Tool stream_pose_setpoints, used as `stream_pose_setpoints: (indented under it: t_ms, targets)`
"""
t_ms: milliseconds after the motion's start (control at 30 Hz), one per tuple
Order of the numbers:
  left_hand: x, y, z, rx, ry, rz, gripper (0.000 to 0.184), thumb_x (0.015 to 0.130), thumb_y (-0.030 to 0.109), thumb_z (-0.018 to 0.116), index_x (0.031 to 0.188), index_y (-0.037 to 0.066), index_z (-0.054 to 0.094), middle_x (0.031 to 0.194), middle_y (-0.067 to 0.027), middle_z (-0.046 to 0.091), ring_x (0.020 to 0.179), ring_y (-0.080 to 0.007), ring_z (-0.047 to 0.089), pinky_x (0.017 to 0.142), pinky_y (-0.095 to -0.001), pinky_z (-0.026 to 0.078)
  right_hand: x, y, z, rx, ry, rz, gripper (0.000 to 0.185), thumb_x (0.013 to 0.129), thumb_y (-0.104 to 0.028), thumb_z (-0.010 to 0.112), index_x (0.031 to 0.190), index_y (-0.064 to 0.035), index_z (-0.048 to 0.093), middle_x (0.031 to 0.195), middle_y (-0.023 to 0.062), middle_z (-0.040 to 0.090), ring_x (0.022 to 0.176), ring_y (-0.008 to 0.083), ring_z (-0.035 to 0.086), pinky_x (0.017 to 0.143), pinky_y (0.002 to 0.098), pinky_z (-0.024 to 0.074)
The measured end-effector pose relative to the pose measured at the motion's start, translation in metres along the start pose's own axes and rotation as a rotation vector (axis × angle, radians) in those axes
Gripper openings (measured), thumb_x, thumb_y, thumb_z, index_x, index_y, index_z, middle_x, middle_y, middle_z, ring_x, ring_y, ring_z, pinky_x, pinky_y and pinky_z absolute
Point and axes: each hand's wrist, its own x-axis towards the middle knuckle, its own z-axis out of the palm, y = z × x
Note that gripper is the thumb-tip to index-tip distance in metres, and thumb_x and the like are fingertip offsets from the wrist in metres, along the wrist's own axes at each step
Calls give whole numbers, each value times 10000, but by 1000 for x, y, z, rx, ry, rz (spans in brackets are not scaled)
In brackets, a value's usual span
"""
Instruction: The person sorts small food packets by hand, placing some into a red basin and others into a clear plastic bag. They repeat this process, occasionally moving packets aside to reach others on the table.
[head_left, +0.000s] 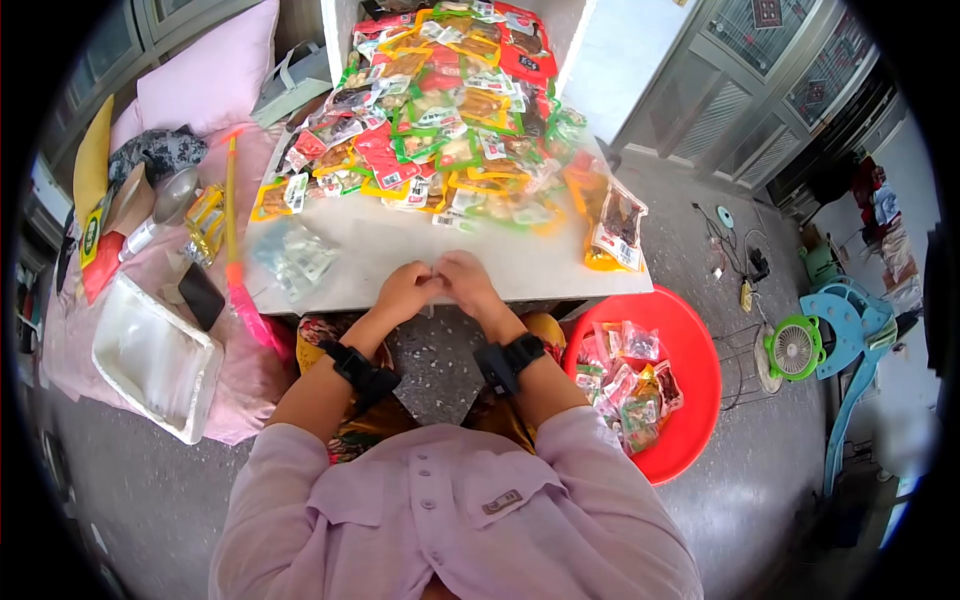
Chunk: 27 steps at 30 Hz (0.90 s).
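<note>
My left hand (408,290) and my right hand (467,280) meet at the front edge of the white table (350,272). Fingers on both are curled and pressed together at the tips. Whatever they pinch, if anything, is too small or hidden to name. Beyond them rises a large pile of sealed food packets (440,115) in red, green, yellow and clear plastic. To the left of my hands lie several clear packets (293,258). A packet of dark food with a white label (617,232) rests near the table's right corner.
A red basin (706,400) on the floor at right holds several small packets (638,400). On the pink-covered surface at left are a white foam box (160,405), a dark phone-like slab (201,296) and a yellow-pink stick (233,205). A green fan (795,348) stands far right.
</note>
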Motion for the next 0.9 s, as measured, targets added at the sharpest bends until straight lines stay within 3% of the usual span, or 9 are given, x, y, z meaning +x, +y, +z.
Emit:
stream_pose_setpoints:
  t_ms: [133, 200, 300, 333, 400, 500, 600, 700, 900]
  targets:
    - [6, -11, -1, -122, -15, -90, 191, 731, 183, 528, 751, -6, 540, 655, -119, 552, 608, -213, 532, 565, -305, 412, 1, 2, 1, 14, 90, 45, 108, 797, -120, 481, 856, -30, 490, 685, 29, 509, 591, 104, 494, 496, 215, 427]
    - [7, -15, 3, -109, 139, -86, 164, 732, 158, 512, 736, -5, 530, 621, -106, 536, 583, -193, 521, 549, -292, 407, -3, -1, 6, 7, 154, 45, 101, 800, -126, 471, 843, -38, 496, 672, 31, 510, 590, 101, 491, 498, 215, 423]
    - [6, -22, 4, -284, 313, -203, 134, 730, 131, 498, 710, -1, 511, 589, -105, 523, 561, -191, 514, 538, -292, 403, -7, -15, 9, -275, 282, -42, 107, 766, -113, 478, 747, -11, 506, 629, 85, 527, 583, 158, 515, 530, 257, 422]
    - [8, -24, 3, -374, 367, -261, 126, 729, 124, 496, 701, 1, 504, 582, -107, 520, 556, -196, 513, 536, -294, 403, -3, -11, 6, -487, 320, -179, 117, 764, -119, 479, 755, -7, 508, 638, 103, 535, 592, 182, 525, 542, 275, 426]
    - [5, -22, 5, -182, 357, -134, 87, 718, 107, 498, 717, 21, 494, 647, -135, 534, 592, -262, 524, 550, -340, 409, 3, -2, 3, -913, 383, -447, 139, 759, -132, 481, 770, 2, 511, 656, 138, 551, 610, 232, 545, 568, 309, 433]
    - [-3, -9, 17, 122, 324, 74, 74, 698, 95, 501, 746, 44, 478, 693, -141, 522, 640, -313, 516, 553, -388, 405, 1, -6, 1, -1071, 248, -447, 149, 751, -144, 479, 811, -13, 514, 746, 205, 546, 733, 368, 521, 646, 400, 421]
    - [-5, 2, 22, 275, 339, 94, 83, 683, 96, 503, 743, 49, 469, 688, -142, 522, 650, -322, 511, 557, -408, 401, -1, -22, -4, -1028, 156, -359, 143, 743, -149, 492, 790, -17, 517, 752, 193, 552, 727, 352, 530, 642, 393, 423]
    - [-4, -2, 26, 338, 367, 191, 97, 655, 94, 511, 733, 49, 473, 675, -133, 508, 639, -323, 499, 555, -418, 402, 0, -43, -16, -1062, 203, -461, 149, 738, -157, 499, 797, -21, 517, 759, 189, 552, 732, 348, 531, 651, 385, 427]
    - [-1, -6, 29, 395, 413, 284, 63, 634, 97, 521, 644, 52, 478, 651, -113, 478, 623, -309, 491, 549, -414, 407, 41, -76, -62, -1460, 492, -759, 135, 679, -127, 529, 791, -51, 531, 788, 147, 541, 765, 314, 520, 657, 393, 421]
